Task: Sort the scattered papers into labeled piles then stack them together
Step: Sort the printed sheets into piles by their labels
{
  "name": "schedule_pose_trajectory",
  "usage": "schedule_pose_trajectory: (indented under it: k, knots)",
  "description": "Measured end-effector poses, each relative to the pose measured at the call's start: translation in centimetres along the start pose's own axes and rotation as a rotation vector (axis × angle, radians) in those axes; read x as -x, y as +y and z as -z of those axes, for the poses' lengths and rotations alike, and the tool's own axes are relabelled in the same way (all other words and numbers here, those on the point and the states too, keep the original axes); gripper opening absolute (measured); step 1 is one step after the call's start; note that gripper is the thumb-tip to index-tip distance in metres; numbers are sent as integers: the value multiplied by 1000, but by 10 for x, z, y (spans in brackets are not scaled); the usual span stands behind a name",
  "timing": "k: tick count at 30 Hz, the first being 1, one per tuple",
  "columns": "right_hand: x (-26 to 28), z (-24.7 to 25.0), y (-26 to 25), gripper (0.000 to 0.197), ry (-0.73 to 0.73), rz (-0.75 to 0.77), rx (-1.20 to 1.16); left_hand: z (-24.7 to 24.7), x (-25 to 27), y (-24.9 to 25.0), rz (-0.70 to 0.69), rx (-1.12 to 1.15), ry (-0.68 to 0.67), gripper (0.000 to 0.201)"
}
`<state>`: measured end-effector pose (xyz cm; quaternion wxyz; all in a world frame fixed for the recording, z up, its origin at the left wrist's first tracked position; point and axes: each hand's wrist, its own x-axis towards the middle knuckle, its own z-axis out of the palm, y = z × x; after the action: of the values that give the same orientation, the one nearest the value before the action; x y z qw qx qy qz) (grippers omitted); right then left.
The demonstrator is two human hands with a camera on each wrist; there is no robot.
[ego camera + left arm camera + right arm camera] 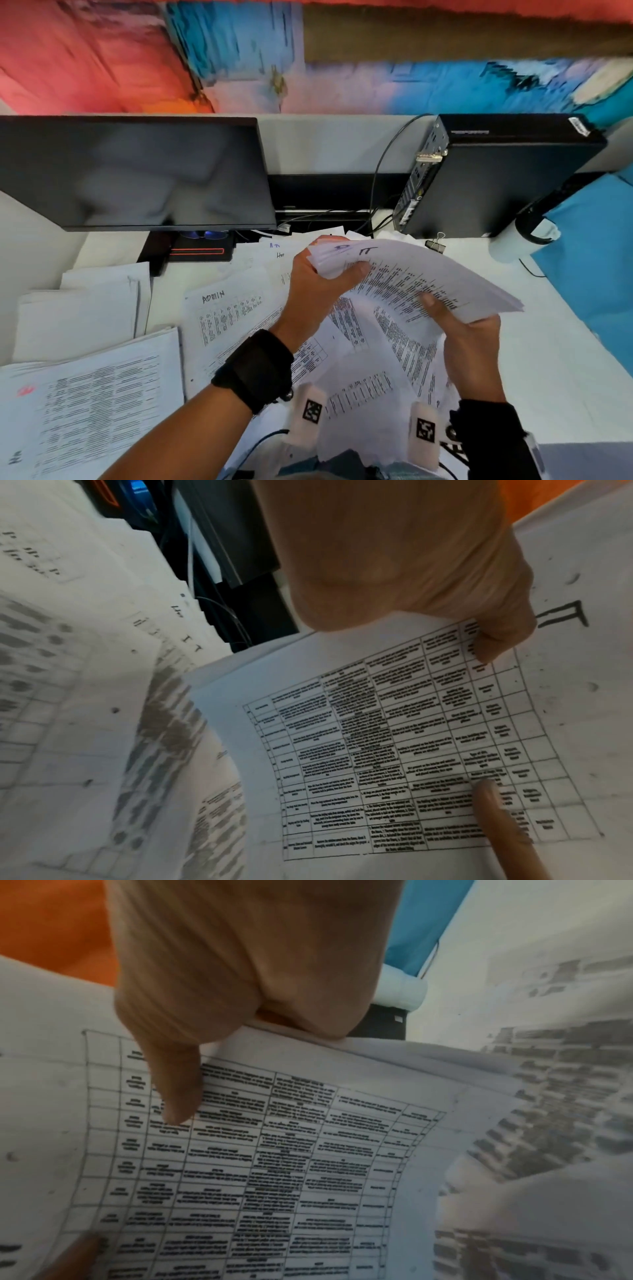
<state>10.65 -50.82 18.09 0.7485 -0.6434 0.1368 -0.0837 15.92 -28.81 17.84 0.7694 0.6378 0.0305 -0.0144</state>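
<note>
Between both thumbs, the thick white printed paper stack marked IT is bending; the left hand and right hand are gripping opposite edges, probably for squaring it

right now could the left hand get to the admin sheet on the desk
Probably not yet. The left hand is gripping the IT stack together with the right hand. The ADMIN sheet lies uncovered just beside its wrist, so it is near once freed.
</note>
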Motion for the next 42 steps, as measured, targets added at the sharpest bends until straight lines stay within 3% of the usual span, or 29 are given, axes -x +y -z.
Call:
schedule_pose_trajectory:
  k: [3, 6, 7, 9, 11, 14, 16, 19, 22, 26, 28, 30, 32, 35, 37, 40, 42]
  knots:
    - [-1, -2, 16, 31, -57, -76, 98, 5, 1, -17, 79, -94, -8, 31]
    - [6, -9, 21, 26, -31, -119, 181, 14, 8, -28, 117, -178, -17, 7]
    - [8, -13, 16, 24, -19, -97, 188, 15, 12, -20, 134, -167, -25, 11]
    - [13, -21, 0, 25, -33, -35, 182, 26, 21, -6, 31, -118, -39, 40]
    - [19, -37, -24, 27, -117, 7, 154, 40, 32, 15, 77, -128, -7, 48]
    - [24, -72, -48, 22, -262, 55, 174, 80, 51, 26, 5, -221, 81, 17]
    - [23, -100, -47, 20, -397, 60, 134, 118, 71, 37, -5, -221, 190, 11]
    - [9, -134, -3, 51, -534, -37, 113, 189, 111, 36, 29, -163, 465, 25]
    - [1, -155, 67, 74, -512, -243, 504, 265, 167, 22, 140, -172, 753, 28]
    - [21, -162, 128, 60, -634, -237, 1003, 312, 235, 7, 310, -69, 972, 18]
    - [29, -161, 143, 73, -581, -231, 1147, 333, 267, -18, 424, 135, 1015, 25]
    - [31, -162, 157, 83, -559, -224, 1225, 351, 292, -46, 481, 424, 1031, 50]
    - [31, -165, 166, 88, -537, -221, 1336, 359, 304, -66, 451, 671, 1031, 33]
    - [33, -180, 156, 80, -491, -217, 1415, 356, 303, -79, 414, 892, 1018, 37]
    - [33, -186, 149, 84, -523, -235, 1420, 359, 299, -85, 450, 895, 1044, 38]
    - [26, -184, 153, 108, -532, -301, 1404, 369, 296, -95, 620, 729, 1140, 17]
    - [17, -176, 163, 110, -505, -330, 1307, 368, 301, -89, 831, 521, 1005, 17]
